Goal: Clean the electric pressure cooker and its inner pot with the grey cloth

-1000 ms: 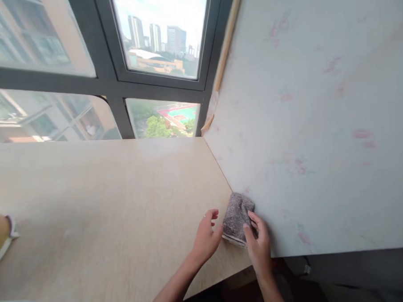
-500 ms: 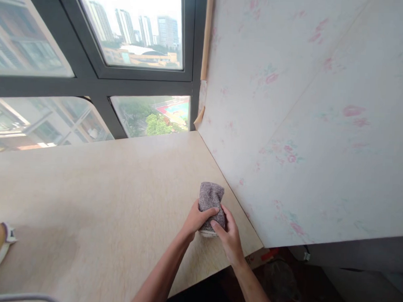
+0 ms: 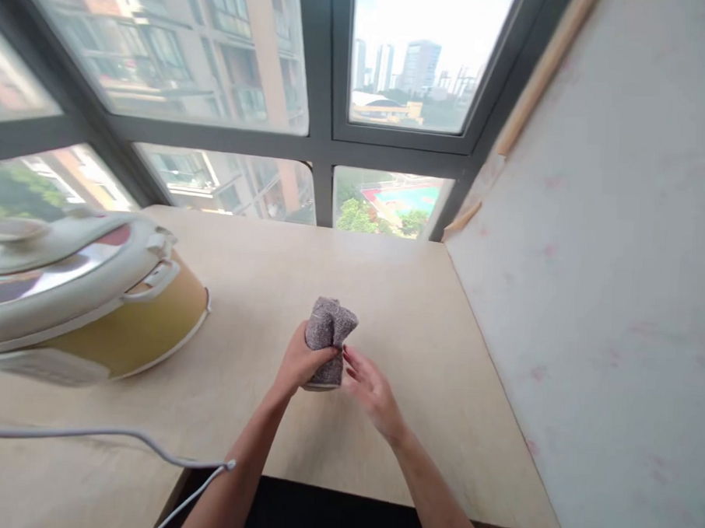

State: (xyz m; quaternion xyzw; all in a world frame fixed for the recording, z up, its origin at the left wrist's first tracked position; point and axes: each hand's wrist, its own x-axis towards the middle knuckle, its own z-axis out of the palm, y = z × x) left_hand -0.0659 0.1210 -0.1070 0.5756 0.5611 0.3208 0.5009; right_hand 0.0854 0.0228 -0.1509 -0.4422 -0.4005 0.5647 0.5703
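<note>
A folded grey-brown cloth [image 3: 325, 330] with a pale lower edge is held up over the light countertop [image 3: 398, 297]. My left hand [image 3: 301, 361] grips it from the left side, the thumb laid across its front. One corner of the cloth sticks out to the upper right. Just right of the cloth is my right hand [image 3: 373, 389], its fingers apart and slightly blurred. Its fingertips are close to the cloth's right edge; whether they touch it I cannot tell.
A yellow and white electric cooker [image 3: 163, 314] with a lid stands at the left. A white cord [image 3: 111, 432] runs across the lower left past the counter's front edge. Grey-framed windows [image 3: 386, 149] line the back, and a flowered wall [image 3: 608, 291] bounds the right.
The view has swung left, bringing the cooker and cord into sight. My right hand has loosened from the cloth, while my left keeps hold. The cloth's upper corner now juts out rightward.
</note>
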